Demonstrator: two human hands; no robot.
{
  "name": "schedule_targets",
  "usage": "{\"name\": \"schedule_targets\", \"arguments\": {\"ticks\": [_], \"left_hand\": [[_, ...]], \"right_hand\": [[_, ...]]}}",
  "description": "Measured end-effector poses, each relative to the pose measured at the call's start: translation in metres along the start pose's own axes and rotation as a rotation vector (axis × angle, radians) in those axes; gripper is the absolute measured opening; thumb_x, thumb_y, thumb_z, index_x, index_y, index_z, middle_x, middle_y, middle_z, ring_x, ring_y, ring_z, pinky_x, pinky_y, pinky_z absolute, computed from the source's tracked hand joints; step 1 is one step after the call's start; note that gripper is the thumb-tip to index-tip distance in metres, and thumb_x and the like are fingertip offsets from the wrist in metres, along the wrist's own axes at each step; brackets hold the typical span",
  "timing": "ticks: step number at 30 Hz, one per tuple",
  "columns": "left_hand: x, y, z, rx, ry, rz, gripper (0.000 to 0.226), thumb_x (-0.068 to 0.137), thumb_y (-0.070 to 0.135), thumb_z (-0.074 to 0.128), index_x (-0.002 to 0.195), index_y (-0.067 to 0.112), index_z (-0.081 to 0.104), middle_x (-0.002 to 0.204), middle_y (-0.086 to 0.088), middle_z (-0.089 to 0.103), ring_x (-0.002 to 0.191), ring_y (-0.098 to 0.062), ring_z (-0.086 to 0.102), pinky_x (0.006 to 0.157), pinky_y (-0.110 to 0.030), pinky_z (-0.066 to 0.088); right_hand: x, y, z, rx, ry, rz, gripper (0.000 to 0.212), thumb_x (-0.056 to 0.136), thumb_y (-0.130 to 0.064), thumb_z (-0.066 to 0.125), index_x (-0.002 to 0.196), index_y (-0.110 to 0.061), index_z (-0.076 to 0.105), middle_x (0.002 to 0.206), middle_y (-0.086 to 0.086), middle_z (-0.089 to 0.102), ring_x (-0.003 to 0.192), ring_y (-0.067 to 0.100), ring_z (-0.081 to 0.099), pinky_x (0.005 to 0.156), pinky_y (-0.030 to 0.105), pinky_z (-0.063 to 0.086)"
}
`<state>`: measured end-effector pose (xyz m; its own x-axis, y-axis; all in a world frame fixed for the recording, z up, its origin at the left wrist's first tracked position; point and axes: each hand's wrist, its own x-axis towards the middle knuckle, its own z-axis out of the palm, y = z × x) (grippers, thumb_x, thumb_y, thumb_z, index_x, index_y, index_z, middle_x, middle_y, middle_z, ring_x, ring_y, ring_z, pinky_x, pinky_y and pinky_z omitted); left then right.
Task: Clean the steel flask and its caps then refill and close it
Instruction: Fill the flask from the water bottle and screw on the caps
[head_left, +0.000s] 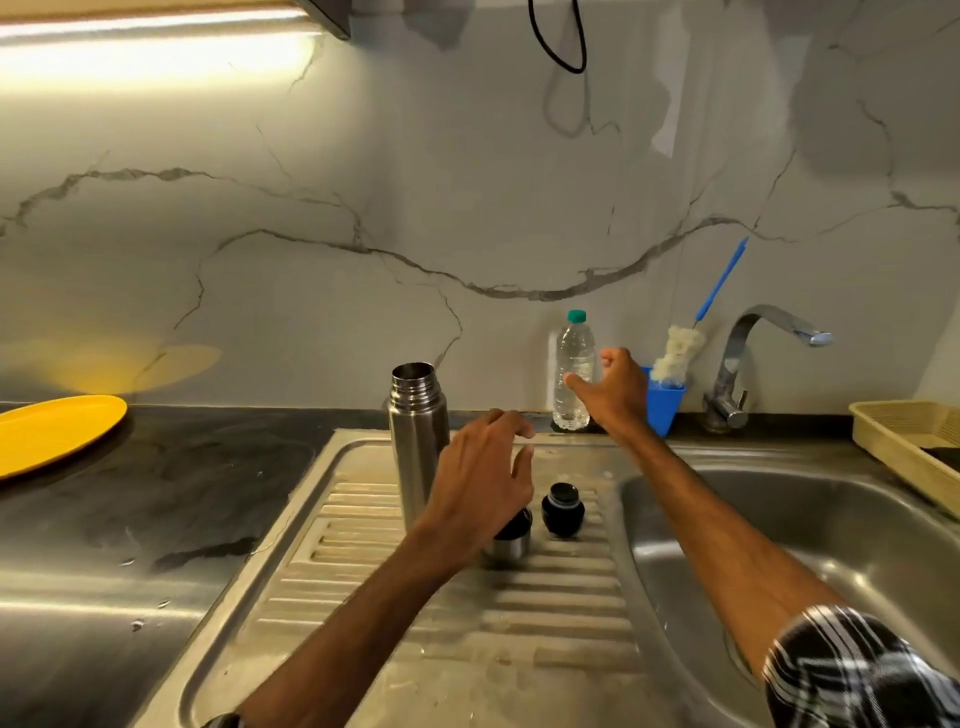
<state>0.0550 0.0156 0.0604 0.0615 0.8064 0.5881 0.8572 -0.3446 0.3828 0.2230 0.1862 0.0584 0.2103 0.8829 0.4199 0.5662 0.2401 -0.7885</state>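
The steel flask (418, 441) stands upright and uncapped on the ribbed drainboard (467, 613). Its steel outer cap (508, 546) lies just right of the flask's base, partly hidden under my left hand (480, 486). That hand hovers with fingers spread, right beside the flask, holding nothing. The black inner cap (562, 510) sits on the drainboard further right. A clear water bottle (573, 371) with a green lid stands at the back wall. My right hand (615, 387) reaches to it, thumb across its front and fingers curled at its right side.
A blue holder (664, 408) with a bottle brush (678, 353) stands beside the bottle. The tap (748, 358) rises behind the sink basin (810, 545). A yellow plate (52, 431) lies on the dark counter at left, and a beige basket (909, 441) sits at right.
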Motion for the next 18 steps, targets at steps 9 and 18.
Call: {"name": "schedule_targets", "arguments": {"ticks": [9,18], "left_hand": [[0.036,-0.008,0.035,-0.057,-0.040,-0.026,0.021,0.095,0.024,0.066,0.117,0.024,0.065,0.116,0.009,0.068,0.108,-0.009,0.062,0.092,-0.030,0.053],[0.049,-0.001,0.037,-0.133,-0.022,-0.056,0.022,0.091,0.021,0.068,0.112,0.023,0.067,0.105,0.012,0.070,0.101,-0.008,0.064,0.088,-0.031,0.056]], "right_hand": [[0.072,0.034,0.053,-0.152,-0.045,0.077,0.079,0.071,-0.053,0.084,0.129,-0.012,0.048,0.127,0.012,0.058,0.108,0.028,0.059,0.078,0.037,0.051],[0.053,0.034,0.038,-0.104,0.035,0.007,0.075,0.071,-0.044,0.087,0.128,-0.008,0.054,0.121,0.013,0.064,0.108,0.028,0.060,0.083,0.036,0.053]]}}
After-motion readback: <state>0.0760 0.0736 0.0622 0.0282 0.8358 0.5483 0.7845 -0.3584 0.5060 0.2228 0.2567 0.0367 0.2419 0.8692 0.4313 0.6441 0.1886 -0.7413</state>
